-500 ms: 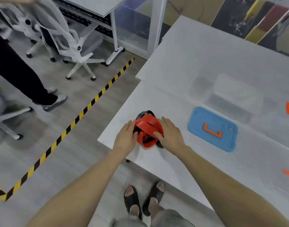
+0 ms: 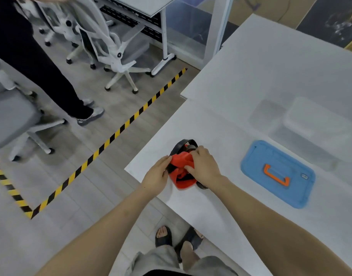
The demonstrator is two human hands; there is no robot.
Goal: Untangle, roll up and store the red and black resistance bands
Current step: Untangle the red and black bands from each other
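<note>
Here, tangled bands (image 2: 180, 183) sit on a white table (image 2: 251, 80) beside hazard-taped floor (image 2: 115, 108)

Your left hand (image 2: 154, 180) and right hand (image 2: 206, 168) are bare, as are both forearms (image 2: 111, 226). Grey creased legwear (image 2: 161, 259) noted. Black open-toed slide sandals (image 2: 163, 236), one broad strap across each foot.
</note>
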